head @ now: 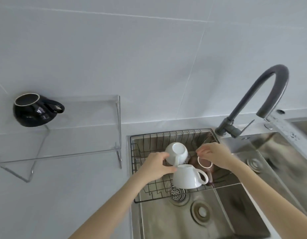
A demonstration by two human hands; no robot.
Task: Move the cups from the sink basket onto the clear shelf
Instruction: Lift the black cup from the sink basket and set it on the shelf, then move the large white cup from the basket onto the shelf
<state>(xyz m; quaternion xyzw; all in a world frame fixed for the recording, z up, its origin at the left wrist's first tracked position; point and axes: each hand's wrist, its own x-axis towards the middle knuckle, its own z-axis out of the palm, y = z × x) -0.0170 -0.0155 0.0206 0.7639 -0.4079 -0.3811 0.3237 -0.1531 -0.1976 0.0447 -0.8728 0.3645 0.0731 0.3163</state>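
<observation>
A black wire sink basket (140,163) hangs across the steel sink. In it lie two white cups: one bottom-up at the back (176,151), the other on its side in front (187,177). A brown cup with a pale rim (204,163) sits at the basket's right. My left hand (157,165) pinches the handle of the back white cup. My right hand (213,155) holds the rim of the brown cup. A black cup (33,112) stands on the clear shelf (83,131) at its left end.
A dark curved faucet (263,95) arches over the sink's right side. The steel sink (192,218) has a drain strainer (176,193) under the basket. A second basin (278,161) lies to the right. White tiled wall and counter surround the shelf.
</observation>
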